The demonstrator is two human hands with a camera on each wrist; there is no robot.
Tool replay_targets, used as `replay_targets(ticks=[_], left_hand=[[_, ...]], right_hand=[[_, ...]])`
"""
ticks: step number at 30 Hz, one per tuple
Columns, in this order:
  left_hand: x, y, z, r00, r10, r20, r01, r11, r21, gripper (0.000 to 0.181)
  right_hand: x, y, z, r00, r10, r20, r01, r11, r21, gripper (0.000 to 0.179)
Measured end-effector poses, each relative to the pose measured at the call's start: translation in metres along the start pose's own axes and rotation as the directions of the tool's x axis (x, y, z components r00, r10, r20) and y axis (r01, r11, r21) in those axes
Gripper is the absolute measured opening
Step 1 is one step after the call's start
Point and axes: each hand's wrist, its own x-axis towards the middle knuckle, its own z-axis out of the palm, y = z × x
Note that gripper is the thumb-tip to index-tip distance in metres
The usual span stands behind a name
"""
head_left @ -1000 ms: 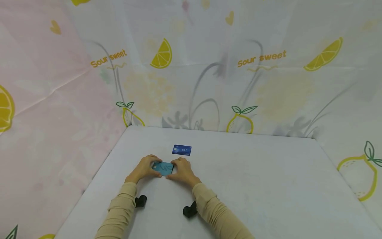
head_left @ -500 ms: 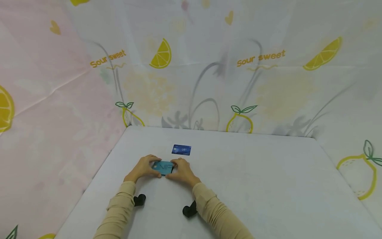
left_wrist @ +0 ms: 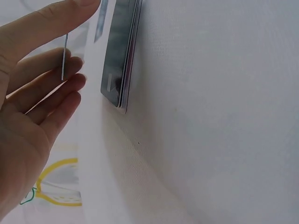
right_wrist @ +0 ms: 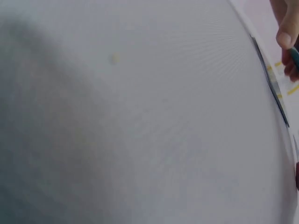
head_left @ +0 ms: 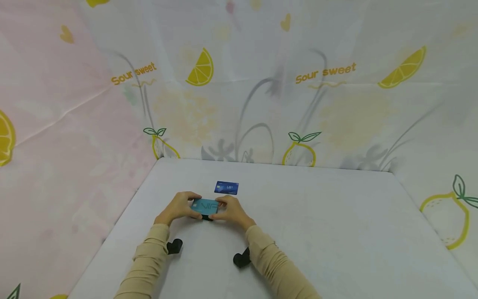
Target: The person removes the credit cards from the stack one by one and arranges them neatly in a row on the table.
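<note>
A teal card marked VIP point(head_left: 204, 206) is lifted off the table, held by its short ends between two hands. My left hand point(head_left: 180, 207) pinches its left end with thumb and fingers; in the left wrist view the card point(left_wrist: 64, 58) shows edge-on as a thin line. At its right end, my right hand point(head_left: 232, 211) grips it between thumb and fingers. Under it on the table lies a small stack of dark cards point(left_wrist: 117, 60), mostly hidden by the teal card in the head view. Just behind the hands lies a blue VIP card point(head_left: 226, 187), flat on the table.
The white-covered table point(head_left: 317, 232) spreads to the right of the hands. A lemon-print cloth point(head_left: 254, 95) hangs behind it and at the sides. Black wrist-worn pieces point(head_left: 242, 258) jut inward from both sleeves.
The teal card has risen slightly off the stack in both hands, and a dark card has come into view beneath it. The blue card stays in place.
</note>
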Motion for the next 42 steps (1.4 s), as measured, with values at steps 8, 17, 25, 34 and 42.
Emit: replay_targets(ticks=[8,17,25,34,42], left_hand=[[-0.001,0.005,-0.001,0.998,-0.047,0.039,0.048,0.998,-0.037,0.062],[-0.002,0.013,0.001,1.000,-0.020,0.022,0.021,0.999,-0.026,0.058],[-0.004,0.032,0.001,1.000,0.026,-0.016,-0.027,1.000,-0.015,0.056],[-0.001,0.046,0.002,0.991,0.114,-0.063,-0.115,0.993,-0.014,0.054],[0.005,0.051,0.008,0.978,0.177,-0.109,-0.182,0.983,-0.036,0.053]], right_hand=[[-0.004,0.000,-0.013,0.999,-0.003,0.035,0.001,0.999,0.047,0.055],[-0.008,-0.001,-0.027,0.997,0.001,0.073,-0.004,0.999,0.042,0.059],[-0.016,-0.004,-0.042,0.996,-0.017,0.086,0.014,0.999,0.035,0.058],[-0.022,-0.011,-0.061,0.990,-0.076,0.118,0.087,0.993,-0.086,0.056],[-0.026,-0.010,-0.076,0.988,-0.071,0.140,0.084,0.992,-0.093,0.057]])
